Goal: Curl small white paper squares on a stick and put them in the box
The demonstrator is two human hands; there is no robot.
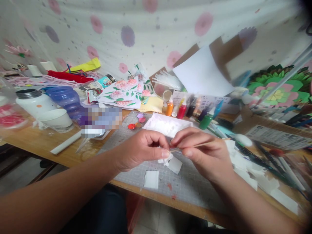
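Observation:
My left hand [138,148] is closed, thumb and forefinger pinched on a small crumpled piece of white paper [165,160] at the tip of a thin wooden stick. My right hand [207,152] is closed round that thin wooden stick [203,144], which runs back across its fingers. The fingertips of both hands almost meet over a grey cutting mat [136,182]. One white paper square [151,179] lies flat on the mat, and another [175,165] lies just below my fingers. Behind the hands stands a shallow white tray [148,121] with small white bits in it.
Paint bottles, among them an orange one [169,106] and a green one [207,120], stand behind the tray. Paint blobs [131,126] sit on the mat. At left are a white cup [57,120] and jar [34,102]; at right, paper scraps [243,162] and a cardboard box [270,131].

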